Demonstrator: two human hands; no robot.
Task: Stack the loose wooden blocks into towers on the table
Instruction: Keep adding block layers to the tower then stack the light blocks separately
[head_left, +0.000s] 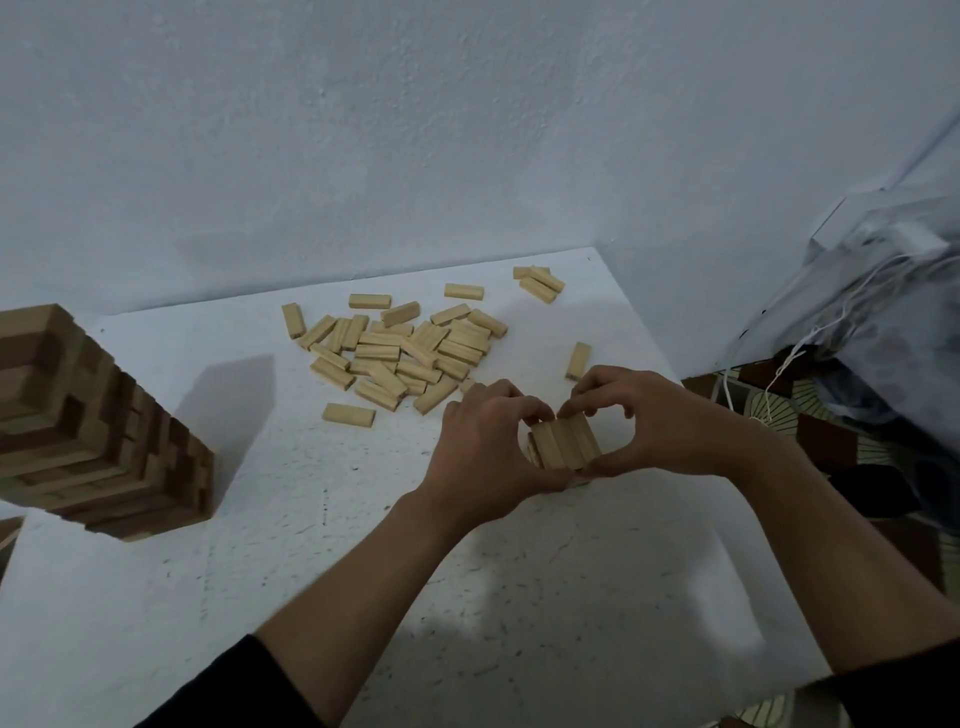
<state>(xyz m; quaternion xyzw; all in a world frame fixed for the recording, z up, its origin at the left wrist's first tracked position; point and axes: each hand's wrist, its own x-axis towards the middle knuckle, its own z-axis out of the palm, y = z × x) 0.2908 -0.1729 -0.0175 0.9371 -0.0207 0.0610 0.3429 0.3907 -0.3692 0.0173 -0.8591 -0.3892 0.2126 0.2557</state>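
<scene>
A: What sits on the table (260, 597)?

B: A white, speckled top. At its left edge stands a tall tower (98, 431) of wooden blocks in crossed layers. Toward the far side lies a loose pile of blocks (400, 353), pale, rectangular, smooth-grained.

A: And the grip?

B: The left hand (483, 452) and right hand (654, 426) close in from both sides on a small stack (563, 441), whose top row shows 3 blocks side by side. Fingers and thumbs press its ends and edges; both grips are clamped on it, low on the table.
</scene>
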